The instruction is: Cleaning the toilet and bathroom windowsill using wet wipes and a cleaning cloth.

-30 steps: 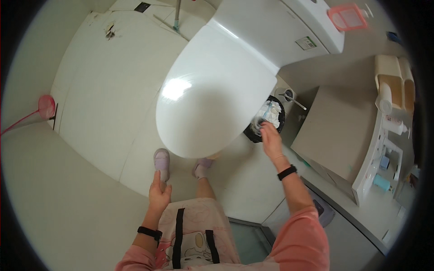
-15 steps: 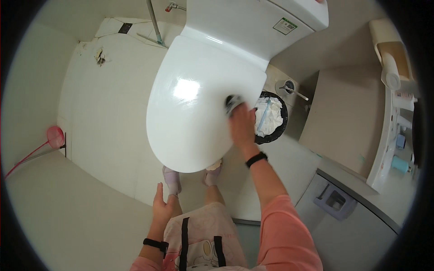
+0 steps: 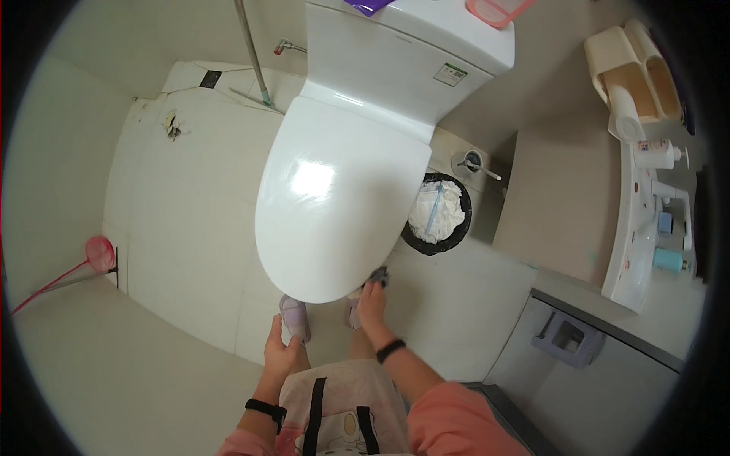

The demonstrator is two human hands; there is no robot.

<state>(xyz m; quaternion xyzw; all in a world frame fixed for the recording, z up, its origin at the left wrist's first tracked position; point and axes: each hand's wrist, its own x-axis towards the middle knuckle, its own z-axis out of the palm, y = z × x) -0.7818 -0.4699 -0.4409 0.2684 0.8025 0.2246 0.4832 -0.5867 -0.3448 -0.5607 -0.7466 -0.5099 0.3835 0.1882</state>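
My right hand (image 3: 372,308) is closed on a small crumpled grey cloth (image 3: 379,277) at the front right edge of the white toilet lid (image 3: 342,205). The lid is down, and its surface shines with a few faint streaks. Part of the cloth is hidden by my fingers. Over my left leg hovers my left hand (image 3: 280,351), fingers stretched out and holding nothing. It is nearest to my left purple slipper (image 3: 294,315).
A black-lined bin (image 3: 435,245) full of white paper stands right of the toilet. Behind it are a toilet brush holder (image 3: 465,161) and a sink counter (image 3: 625,251). A pole (image 3: 255,57) leans at back left; a pink net (image 3: 99,254) is at far left.
My right hand has moved with the cloth from the right part of the lid toward me, down to its front right edge. My left hand has barely moved. The view has shifted slightly.
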